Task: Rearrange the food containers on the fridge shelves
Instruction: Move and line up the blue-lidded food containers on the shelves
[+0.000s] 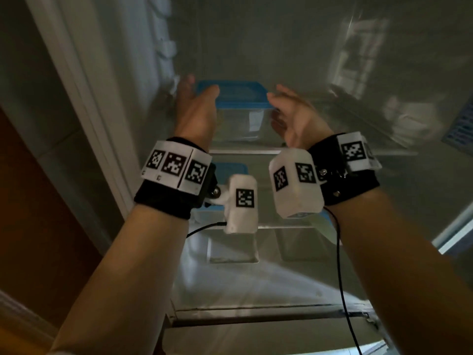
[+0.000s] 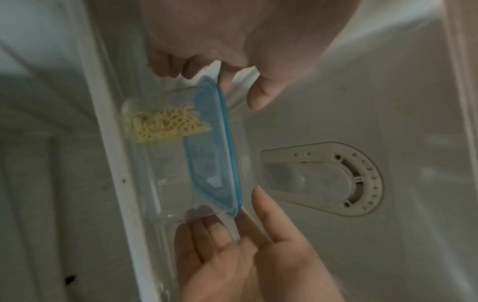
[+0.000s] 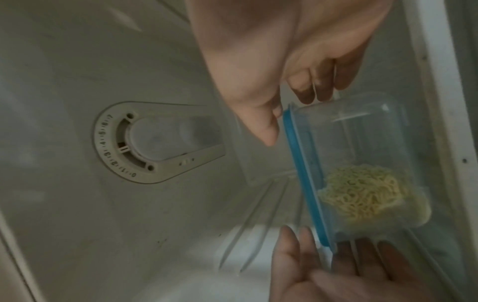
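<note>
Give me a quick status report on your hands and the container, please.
Left hand and right hand open, flanking the container. Noodles inside, blue lid on, resting on the shelf. Nothing blocking.

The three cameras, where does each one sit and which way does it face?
Head: worn on the head, facing forward and down into the fridge; shows both forearms, left hand and right hand flanking the blue-lidded container.
Left wrist: on the left wrist, looking along the left hand; right hand opposite.
Right wrist: on the right wrist, looking along the right hand; left hand opposite.
Shared: both wrist views show the noodles and thermostat dial.
</note>
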